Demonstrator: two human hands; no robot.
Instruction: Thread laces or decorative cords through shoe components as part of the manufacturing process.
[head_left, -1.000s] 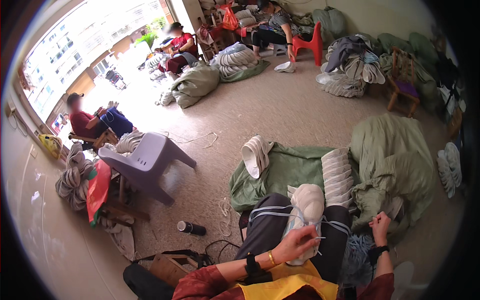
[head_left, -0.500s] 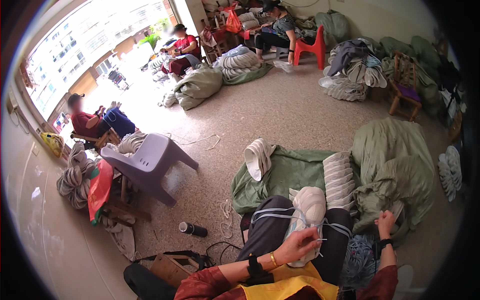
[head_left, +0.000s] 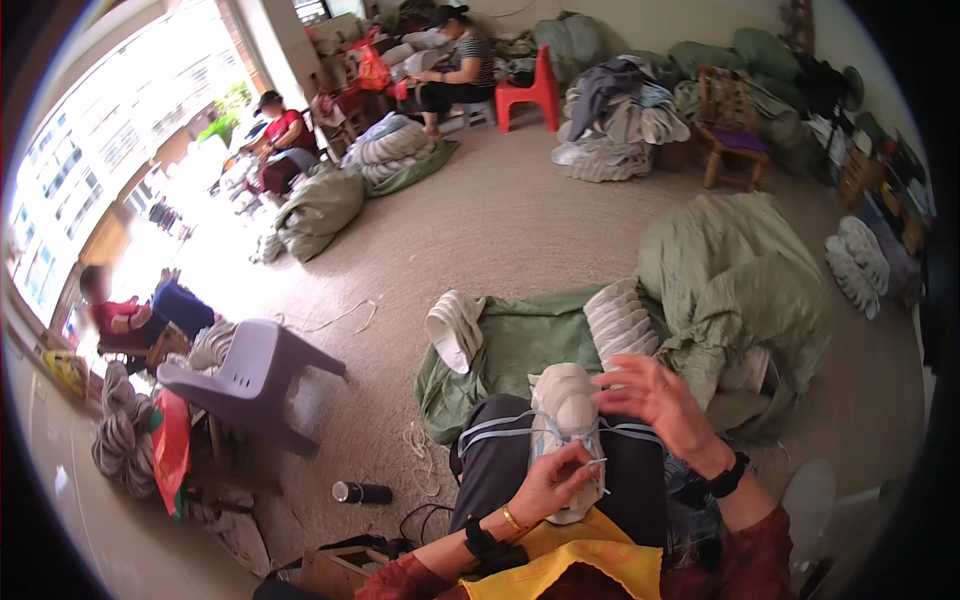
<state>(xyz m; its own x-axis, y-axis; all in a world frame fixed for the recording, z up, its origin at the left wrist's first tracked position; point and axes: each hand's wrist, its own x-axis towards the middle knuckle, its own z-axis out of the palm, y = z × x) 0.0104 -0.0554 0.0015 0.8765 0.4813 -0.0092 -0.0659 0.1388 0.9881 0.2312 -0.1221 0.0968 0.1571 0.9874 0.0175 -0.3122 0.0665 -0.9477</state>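
A white shoe upper point(head_left: 566, 388) rests on my lap with its toe pointing away from me. A pale blue shoelace point(head_left: 500, 426) runs through its eyelets, with loops spread over both thighs. My left hand point(head_left: 552, 483) is closed at the shoe's throat, pinching a lace whose pale tip pokes out past the fingers. To the right of the toe, my right hand point(head_left: 655, 405) hovers with its fingers spread and nothing visible in them, slightly blurred. Below my right forearm lies a bundle of blue-grey laces point(head_left: 692, 525), partly hidden.
A green cloth point(head_left: 530, 345) ahead bears two stacks of shoe uppers point(head_left: 618, 325). Beside it slumps a large green sack point(head_left: 735, 270). At left are a grey-purple plastic chair point(head_left: 250, 365) and a dark bottle point(head_left: 362, 493). Several people sit farther off.
My right hand has come from beside the green sack up and left to the shoe, its fingers spreading. My left hand still pinches the lace. The view has turned rightward.
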